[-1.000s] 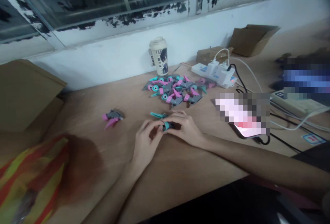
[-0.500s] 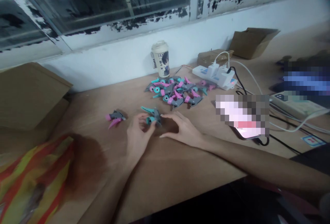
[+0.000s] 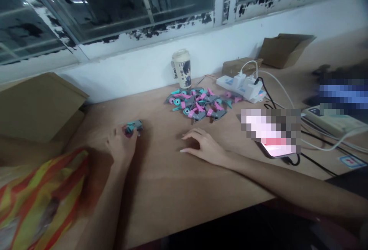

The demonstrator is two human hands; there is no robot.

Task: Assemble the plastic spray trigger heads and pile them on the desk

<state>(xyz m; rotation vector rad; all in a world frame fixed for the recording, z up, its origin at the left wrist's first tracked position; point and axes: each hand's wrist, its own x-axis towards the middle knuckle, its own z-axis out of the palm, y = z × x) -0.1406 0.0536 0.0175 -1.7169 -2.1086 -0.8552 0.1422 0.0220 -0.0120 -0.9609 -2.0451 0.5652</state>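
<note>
My left hand (image 3: 123, 144) is at the left of the table, its fingers and thumb closed around a teal and grey trigger spray head (image 3: 136, 125). Whatever lies right behind or under that piece is covered by it and the fingers. My right hand (image 3: 204, 147) rests on the table with thumb and fingers curved apart, holding nothing. Beyond it is a heap of grey spray heads (image 3: 198, 102) with pink or teal collars and triggers.
Behind the heap stands a printed coffee cup (image 3: 182, 69). A white power strip (image 3: 241, 87) with plugs and cables is to its right, and a lit phone (image 3: 270, 135) lies nearer. Cardboard boxes (image 3: 37, 108) and a striped plastic bag (image 3: 43, 200) occupy the left side.
My left hand has carried the teal and grey spray head leftward, to where a pink and grey one lay. My right hand stays nearly in place, now well apart from that spray head.
</note>
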